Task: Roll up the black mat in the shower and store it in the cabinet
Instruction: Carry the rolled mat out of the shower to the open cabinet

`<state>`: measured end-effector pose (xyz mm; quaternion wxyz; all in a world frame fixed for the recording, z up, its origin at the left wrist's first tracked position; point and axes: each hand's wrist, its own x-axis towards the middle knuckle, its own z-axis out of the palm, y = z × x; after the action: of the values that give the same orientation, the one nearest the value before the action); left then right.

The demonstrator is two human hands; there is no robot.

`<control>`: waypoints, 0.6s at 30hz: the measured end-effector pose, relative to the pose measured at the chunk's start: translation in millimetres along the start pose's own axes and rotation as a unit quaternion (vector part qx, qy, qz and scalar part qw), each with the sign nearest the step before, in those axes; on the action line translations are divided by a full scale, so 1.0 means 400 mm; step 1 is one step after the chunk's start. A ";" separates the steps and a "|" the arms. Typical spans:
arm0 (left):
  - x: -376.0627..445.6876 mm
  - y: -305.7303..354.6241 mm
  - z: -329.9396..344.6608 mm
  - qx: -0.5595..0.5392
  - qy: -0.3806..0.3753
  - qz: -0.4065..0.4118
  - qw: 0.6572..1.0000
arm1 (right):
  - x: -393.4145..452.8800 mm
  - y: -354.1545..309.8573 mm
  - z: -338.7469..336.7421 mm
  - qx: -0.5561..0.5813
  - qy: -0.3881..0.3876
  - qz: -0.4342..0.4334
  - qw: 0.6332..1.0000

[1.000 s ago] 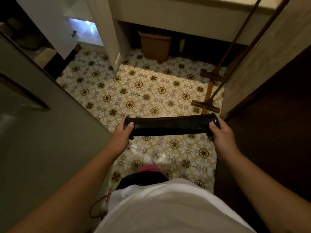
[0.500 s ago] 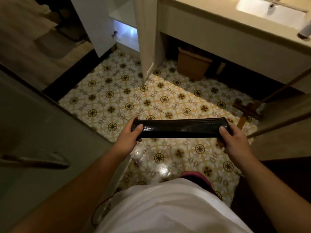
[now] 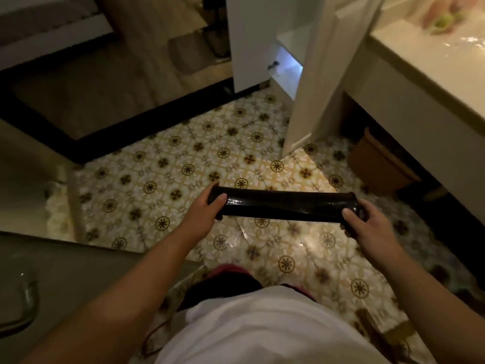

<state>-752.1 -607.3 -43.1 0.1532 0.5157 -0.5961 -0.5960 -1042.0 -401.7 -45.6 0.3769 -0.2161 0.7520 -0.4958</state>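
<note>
The patterned tile floor [image 3: 199, 164] fills the middle of the frame beneath me, yellow and white with dark medallions. Along the right edge runs the pale counter [image 3: 430, 74], with a brown bin [image 3: 378, 164] tucked in the shadow below it. At the top centre stands the white cabinet [image 3: 312, 82], its door [image 3: 249, 43] swung open and a lit shelf showing inside. A dark threshold strip crosses the upper left. Just below centre I hold the rolled black mat [image 3: 283, 208] level above the tiles, well short of the cabinet. My left hand [image 3: 207, 211] is wrapped around its left end, and my right hand [image 3: 364, 227] grips the right end, thumb on top.
</note>
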 end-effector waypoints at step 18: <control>0.564 0.170 -0.213 -0.101 0.145 -0.016 0.984 | 0.786 -0.322 0.301 -0.040 -0.137 -0.044 0.989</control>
<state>-808.6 -850.8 -60.9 0.2795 0.5878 -0.4964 -0.5745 -1149.8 -744.8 -66.4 0.4450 -0.3300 0.7021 -0.4474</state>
